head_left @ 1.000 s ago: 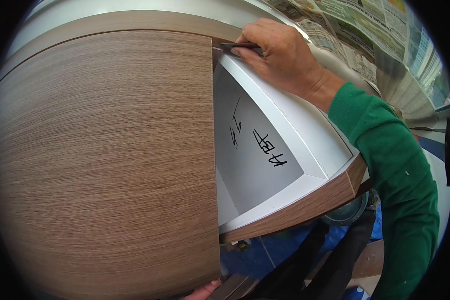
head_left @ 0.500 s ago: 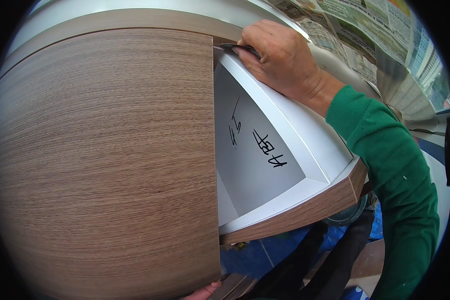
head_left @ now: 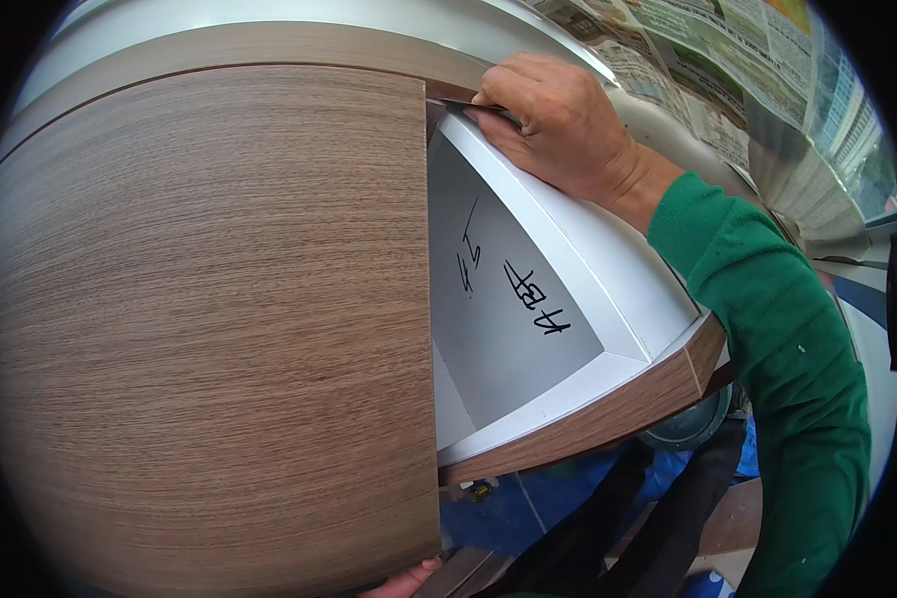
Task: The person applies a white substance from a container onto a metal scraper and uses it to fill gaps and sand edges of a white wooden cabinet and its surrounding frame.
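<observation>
A large brown wood-grain panel (head_left: 219,319) fills the left half of the view, standing out beside an open cabinet. My left hand (head_left: 405,582) is at its lower right corner, mostly hidden, with fingers against the edge. At the top, my right hand (head_left: 558,125) rests on the white cabinet frame (head_left: 568,244), closed around a thin, dark, flat blade-like piece (head_left: 464,103). That piece reaches into the gap between the cabinet's upper corner and the panel; its kind I cannot make out. Black handwriting marks the cabinet's grey inner wall (head_left: 488,349).
A wood-grain strip (head_left: 588,419) edges the cabinet's lower side. Newspaper sheets (head_left: 668,60) under clear plastic cover the upper right. Below are blue floor covering (head_left: 508,513), a dark round bucket (head_left: 686,429), my dark-trousered legs (head_left: 608,508) and some boards (head_left: 463,570).
The thin dark piece has tilted and shows less of its face. My right hand has shifted slightly downward. My left hand stays at the panel's corner.
</observation>
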Motion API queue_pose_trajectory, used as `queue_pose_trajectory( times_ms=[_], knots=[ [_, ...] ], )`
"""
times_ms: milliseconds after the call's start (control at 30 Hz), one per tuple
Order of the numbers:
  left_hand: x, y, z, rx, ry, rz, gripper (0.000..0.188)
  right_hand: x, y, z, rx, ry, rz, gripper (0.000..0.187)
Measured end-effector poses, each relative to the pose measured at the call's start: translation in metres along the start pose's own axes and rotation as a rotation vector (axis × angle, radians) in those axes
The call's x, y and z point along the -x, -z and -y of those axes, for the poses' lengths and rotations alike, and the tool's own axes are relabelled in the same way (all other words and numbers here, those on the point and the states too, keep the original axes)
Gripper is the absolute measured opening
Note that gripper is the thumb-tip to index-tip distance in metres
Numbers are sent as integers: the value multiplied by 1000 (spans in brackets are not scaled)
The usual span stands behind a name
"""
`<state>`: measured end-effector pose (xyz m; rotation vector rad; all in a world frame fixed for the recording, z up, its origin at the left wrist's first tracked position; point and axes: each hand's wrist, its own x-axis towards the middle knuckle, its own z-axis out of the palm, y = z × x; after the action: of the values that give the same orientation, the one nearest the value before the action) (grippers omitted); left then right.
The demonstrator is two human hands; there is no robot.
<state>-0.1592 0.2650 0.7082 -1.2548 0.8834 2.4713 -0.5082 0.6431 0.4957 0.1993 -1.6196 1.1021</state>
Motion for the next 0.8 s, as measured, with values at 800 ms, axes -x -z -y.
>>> queue_pose_trajectory(
  times_ms=[800],
  knots=[
    [2,4,-13,3,143,95,61,57,159,58,10,-703,-296,14]
  ],
)
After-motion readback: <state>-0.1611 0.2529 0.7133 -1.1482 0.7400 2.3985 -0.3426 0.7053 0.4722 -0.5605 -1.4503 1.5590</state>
